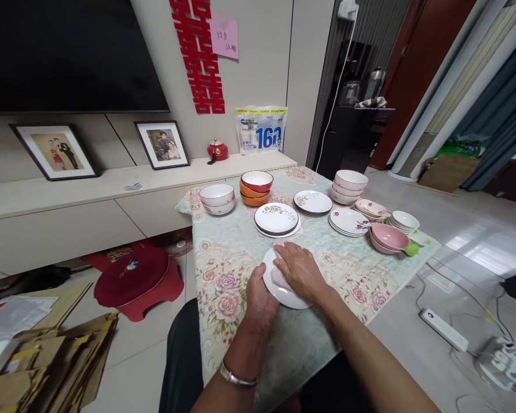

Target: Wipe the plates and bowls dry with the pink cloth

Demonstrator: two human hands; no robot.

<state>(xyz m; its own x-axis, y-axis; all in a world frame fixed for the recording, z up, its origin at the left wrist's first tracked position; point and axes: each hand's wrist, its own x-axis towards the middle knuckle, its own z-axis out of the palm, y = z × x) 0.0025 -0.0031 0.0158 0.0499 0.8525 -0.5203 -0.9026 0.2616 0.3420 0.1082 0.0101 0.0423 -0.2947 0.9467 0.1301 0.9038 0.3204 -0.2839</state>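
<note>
A white plate (pixel 294 300) is held near the front of the floral-covered table. My left hand (pixel 260 292) grips its left edge, thumb on the rim and the other fingers hidden beneath. Over the plate lies my right hand (pixel 300 268), pressing a pale pinkish cloth (pixel 279 277) against its surface; the cloth shows at the hand's left side. Just behind the plate is a stack of brown-rimmed patterned plates (pixel 276 218).
Bowl stacks stand at the back: white (pixel 217 198), red and orange (pixel 256 187), white with pink rims (pixel 350 186). More plates (pixel 313 202), flowered plates (pixel 348 221), pink bowls (pixel 389 237) and small white dishes (pixel 405 220) sit rightward. A red stool (pixel 133 275) is left.
</note>
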